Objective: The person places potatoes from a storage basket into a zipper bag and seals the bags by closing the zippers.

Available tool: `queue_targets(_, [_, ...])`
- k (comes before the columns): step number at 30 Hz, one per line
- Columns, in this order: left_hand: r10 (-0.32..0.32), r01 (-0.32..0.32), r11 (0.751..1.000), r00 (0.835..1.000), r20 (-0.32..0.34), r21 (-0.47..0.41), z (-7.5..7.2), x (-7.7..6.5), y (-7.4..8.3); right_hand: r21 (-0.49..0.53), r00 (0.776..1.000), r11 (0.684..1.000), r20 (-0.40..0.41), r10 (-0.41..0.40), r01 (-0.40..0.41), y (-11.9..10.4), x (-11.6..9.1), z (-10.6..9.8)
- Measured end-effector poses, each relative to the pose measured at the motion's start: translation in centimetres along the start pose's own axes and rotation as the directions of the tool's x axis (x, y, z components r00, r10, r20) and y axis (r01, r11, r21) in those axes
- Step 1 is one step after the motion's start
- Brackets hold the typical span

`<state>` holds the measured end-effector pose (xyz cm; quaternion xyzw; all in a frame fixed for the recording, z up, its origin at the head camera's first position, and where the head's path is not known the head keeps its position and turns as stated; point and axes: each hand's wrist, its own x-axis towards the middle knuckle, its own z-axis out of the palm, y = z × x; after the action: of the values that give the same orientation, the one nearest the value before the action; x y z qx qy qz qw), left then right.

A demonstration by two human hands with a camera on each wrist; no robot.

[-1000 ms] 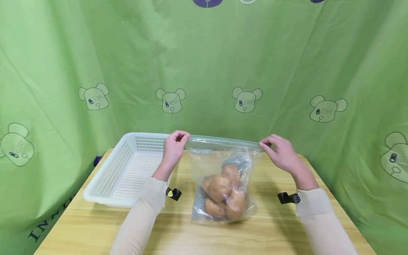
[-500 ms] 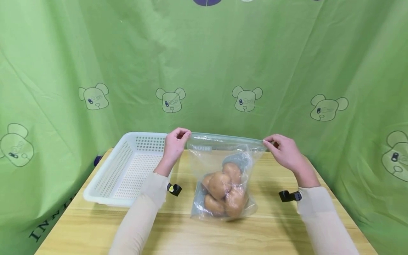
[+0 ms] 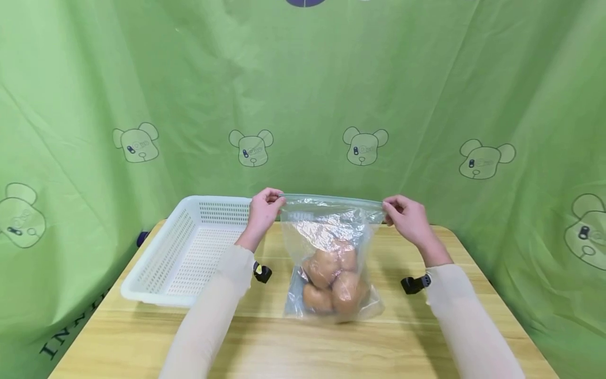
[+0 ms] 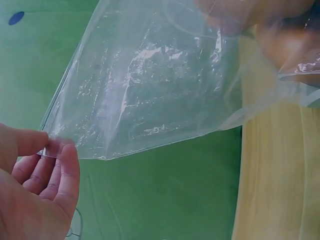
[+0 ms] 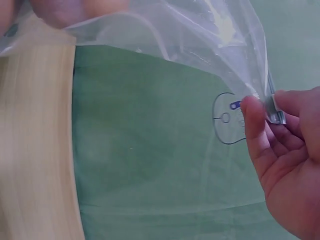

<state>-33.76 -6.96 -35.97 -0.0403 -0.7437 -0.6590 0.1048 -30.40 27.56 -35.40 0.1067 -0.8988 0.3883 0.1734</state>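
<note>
A clear zip-lock bag (image 3: 303,231) with a green strip along its top hangs upright between both hands, several brown, rounded, potato-like things (image 3: 347,295) at its bottom. At the bag's left top corner, my left hand (image 3: 263,213) pinches the strip between thumb and fingers; the left wrist view shows the left hand (image 4: 42,180) with the film between its fingertips. The opposite corner is pinched by my right hand (image 3: 409,218), and in the right wrist view the right hand (image 5: 290,155) has the strip's end sticking out past its thumb. Glare covers part of the bag's front.
Left of the bag, a white perforated plastic basket (image 3: 156,301) stands on the wooden table (image 3: 303,350), partly behind the left forearm. A green curtain (image 3: 303,84) with printed bear heads surrounds the table's back and sides.
The right hand has shifted left and slightly up, so the strip spans a shorter distance. The left hand has risen a little. The bag's bottom sits slightly higher, and its upper film now bulges with glare.
</note>
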Motion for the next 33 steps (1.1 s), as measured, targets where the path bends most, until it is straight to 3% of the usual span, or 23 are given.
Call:
queue_targets(5, [-0.04,0.04,0.999,0.999,0.0,-0.001,0.3,1.2,-0.7,0.001,0.999,0.999,-0.018,0.048,-0.048,0.4,1.1,0.6])
queue_targets(13, [-0.067,0.066,0.997,0.998,-0.015,-0.029,0.8,3.0,-1.1,0.175,0.987,0.972,-0.012,0.163,-0.158,0.3,2.9,1.2])
queue_targets(20, [-0.059,0.058,0.998,0.997,-0.042,-0.016,1.3,3.9,-1.3,0.224,0.98,0.957,-0.04,0.197,-0.183,0.1,4.2,1.9])
queue_targets(24, [-0.077,0.078,0.997,0.997,-0.024,0.022,1.5,4.2,-1.6,0.225,0.98,0.955,-0.003,0.199,-0.193,0.5,4.7,2.4])
queue_targets(33, [-0.114,0.107,0.99,0.991,0.074,0.096,1.3,4.3,-2.9,0.21,0.973,0.96,0.174,0.15,-0.185,2.0,4.8,3.1])
